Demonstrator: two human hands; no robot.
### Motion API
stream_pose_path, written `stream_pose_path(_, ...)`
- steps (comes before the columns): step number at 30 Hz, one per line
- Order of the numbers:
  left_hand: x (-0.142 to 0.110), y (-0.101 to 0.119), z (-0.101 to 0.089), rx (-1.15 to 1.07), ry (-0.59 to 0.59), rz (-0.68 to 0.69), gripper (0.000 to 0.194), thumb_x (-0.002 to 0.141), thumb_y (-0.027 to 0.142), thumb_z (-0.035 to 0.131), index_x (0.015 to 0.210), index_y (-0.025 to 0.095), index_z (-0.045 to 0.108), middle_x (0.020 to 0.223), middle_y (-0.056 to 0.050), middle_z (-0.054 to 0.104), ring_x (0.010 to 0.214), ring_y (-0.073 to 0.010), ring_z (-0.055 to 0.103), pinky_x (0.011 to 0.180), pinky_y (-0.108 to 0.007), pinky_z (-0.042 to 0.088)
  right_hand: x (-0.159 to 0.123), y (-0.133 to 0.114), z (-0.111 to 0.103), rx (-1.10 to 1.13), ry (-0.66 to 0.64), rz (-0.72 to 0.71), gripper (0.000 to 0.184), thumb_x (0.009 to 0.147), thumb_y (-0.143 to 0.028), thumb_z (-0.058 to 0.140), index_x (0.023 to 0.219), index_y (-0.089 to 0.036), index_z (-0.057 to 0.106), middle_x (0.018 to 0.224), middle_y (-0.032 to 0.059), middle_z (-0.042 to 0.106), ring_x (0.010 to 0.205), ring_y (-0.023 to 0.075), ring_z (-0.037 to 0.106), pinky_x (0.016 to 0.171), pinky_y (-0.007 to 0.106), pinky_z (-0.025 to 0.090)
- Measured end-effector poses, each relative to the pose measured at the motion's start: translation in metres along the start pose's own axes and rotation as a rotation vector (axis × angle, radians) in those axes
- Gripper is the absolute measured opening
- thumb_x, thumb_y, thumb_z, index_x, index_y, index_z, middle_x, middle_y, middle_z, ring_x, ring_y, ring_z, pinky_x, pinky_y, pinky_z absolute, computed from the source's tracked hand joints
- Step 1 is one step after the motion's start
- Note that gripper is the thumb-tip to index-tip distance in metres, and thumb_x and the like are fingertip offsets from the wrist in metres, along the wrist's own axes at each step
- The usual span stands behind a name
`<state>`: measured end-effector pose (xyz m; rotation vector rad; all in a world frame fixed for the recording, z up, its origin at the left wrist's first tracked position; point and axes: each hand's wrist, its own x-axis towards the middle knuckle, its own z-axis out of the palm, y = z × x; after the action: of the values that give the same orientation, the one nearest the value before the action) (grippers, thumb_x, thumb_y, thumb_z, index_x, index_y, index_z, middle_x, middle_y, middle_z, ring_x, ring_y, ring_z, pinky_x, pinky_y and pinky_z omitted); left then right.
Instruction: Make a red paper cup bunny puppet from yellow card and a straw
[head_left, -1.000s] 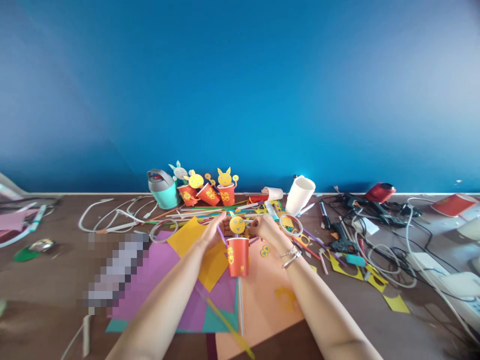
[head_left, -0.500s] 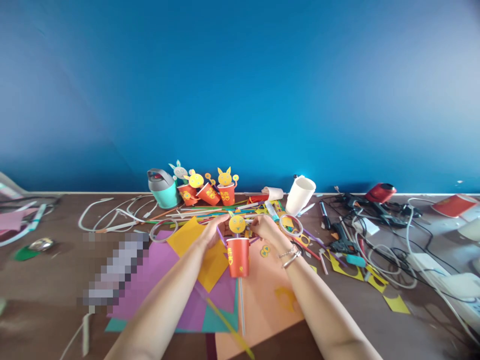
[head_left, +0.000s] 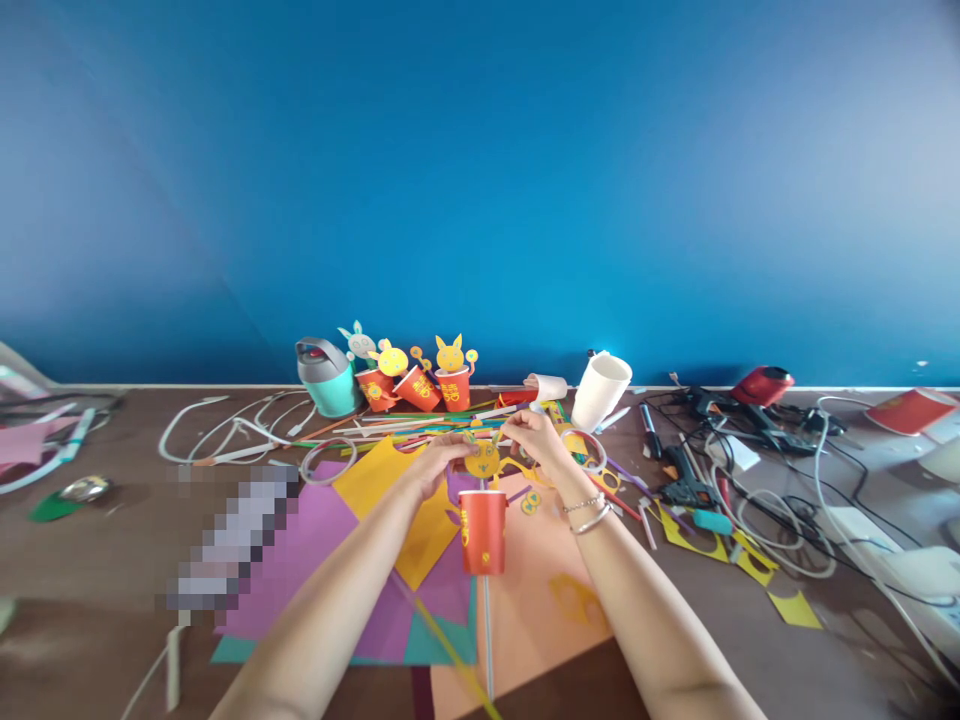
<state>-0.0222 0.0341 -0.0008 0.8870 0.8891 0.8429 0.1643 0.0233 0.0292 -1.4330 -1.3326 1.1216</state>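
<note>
Above an upright red paper cup [head_left: 484,532] over peach paper [head_left: 525,610] on the table [head_left: 135,560], the left hand [head_left: 442,466] pinches a yellow rabbit face [head_left: 484,461], apparently steadying it, while the right hand's [head_left: 535,441] fingers bend near its ear, their grip unclear.

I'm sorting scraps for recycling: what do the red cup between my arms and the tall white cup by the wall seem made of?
The red cup looks like smooth paperboard, judging by its pale rim and printed yellow pattern. The tall white cup has a smooth, plain surface; it could be plastic or ceramic, I can't tell which.
</note>
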Motion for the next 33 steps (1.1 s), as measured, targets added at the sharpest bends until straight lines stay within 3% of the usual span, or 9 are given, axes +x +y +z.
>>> stream_pose_path(7,-0.005,0.003,0.008,0.077,0.01,0.005,0.024,0.052,0.025,0.082,0.055,0.013,0.061,0.052,-0.001,0.064,0.048,-0.0121,0.056,0.056,-0.025,0.043,-0.002,0.0,0.005,0.036,-0.017,0.0,0.012,0.07,-0.027,0.061,0.072,-0.015,0.058,0.061,0.0013,0.064,0.044,0.0072,0.049,0.041,0.019,0.031)
stream_pose_path(19,-0.002,0.0,0.005,0.088,0.049,0.008,0.021,0.053,0.025,0.082,0.057,0.012,0.066,0.054,-0.003,0.065,0.05,-0.0134,0.058,0.058,-0.026,0.045,-0.001,0.003,0.006,0.047,-0.064,-0.009,0.013,0.072,-0.027,0.063,0.076,-0.015,0.059,0.066,0.0015,0.065,0.046,0.0078,0.052,0.042,0.019,0.035)
stream_pose_path(28,0.0,-0.003,0.004,0.118,0.051,0.016,0.018,0.055,0.026,0.08,0.056,0.014,0.066,0.056,-0.003,0.067,0.053,-0.0153,0.061,0.061,-0.028,0.048,0.003,0.007,0.012,0.061,-0.092,-0.029,0.031,0.06,-0.024,0.074,0.085,-0.016,0.057,0.062,-0.0025,0.06,0.056,0.0111,0.055,0.05,0.021,0.042)
stream_pose_path(33,0.0,-0.004,0.004,0.111,0.027,0.029,0.02,0.057,0.029,0.08,0.061,0.013,0.068,0.059,-0.005,0.068,0.054,-0.0173,0.063,0.063,-0.031,0.049,0.001,0.012,0.017,0.101,-0.076,-0.063,0.037,0.061,-0.025,0.07,0.093,-0.017,0.054,0.062,-0.0055,0.055,0.054,0.0097,0.052,0.048,0.02,0.039)
